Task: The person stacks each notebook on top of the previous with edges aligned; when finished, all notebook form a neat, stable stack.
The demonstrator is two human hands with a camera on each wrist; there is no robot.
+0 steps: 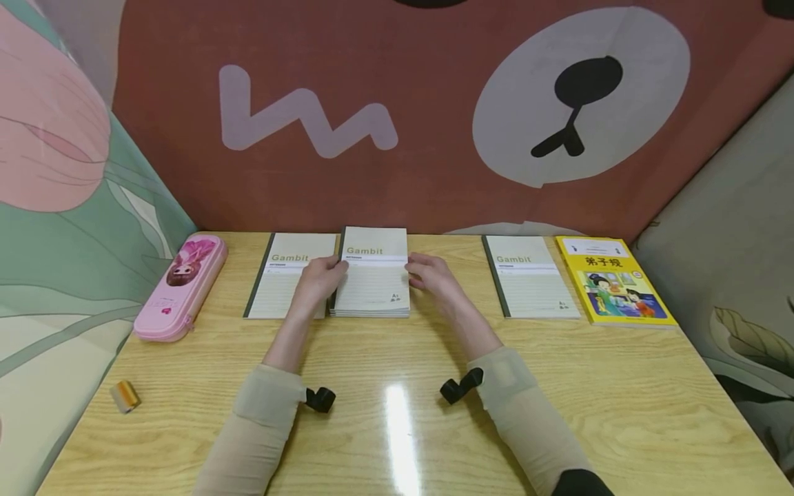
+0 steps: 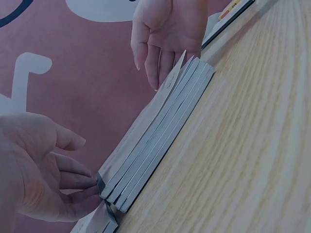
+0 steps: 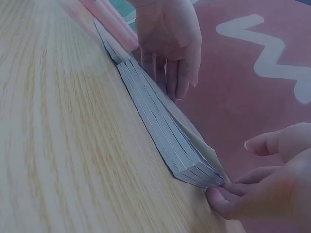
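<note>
Stack of Gambit notebooks [image 1: 372, 275] lies flat at the back middle of the wooden table [image 1: 397, 413], close to the brown bear-print backdrop [image 1: 397, 103]. The wrist views show about four or five spines in it; edges not fully flush, top cover lifting a little at one corner.

Left hand [image 1: 318, 277] sits at the stack's left edge, fingers fairly straight, tips touching the spine side. Right hand [image 1: 434, 274] sits at the stack's right edge, fingers loosely extended, tips against the page edges. Neither hand wraps around the stack; both press inward from the sides.

Step in hand, as I judge it: squaring up the pile between the two hands. The next move likely calls for even inward pressure from both sides so the edges line up, and a light touch on the top cover so it does not fold.

Just left of the stack, partly under the left hand: one single Gambit notebook [image 1: 285, 275], flat. Farther left of the stack: one pink pencil case [image 1: 182, 286] with a doll picture, lying at an angle. Right of the stack, well apart: one more single Gambit notebook [image 1: 527, 275]; just beyond that, one yellow children's book [image 1: 611, 281] with Chinese characters. Near the table's front left corner, far from the stack: one small orange-and-tan object [image 1: 125, 396], possibly a thread spool; too small to tell.

Count: one stack, two loose notebooks, one yellow book, one pencil case, one small object.
</note>
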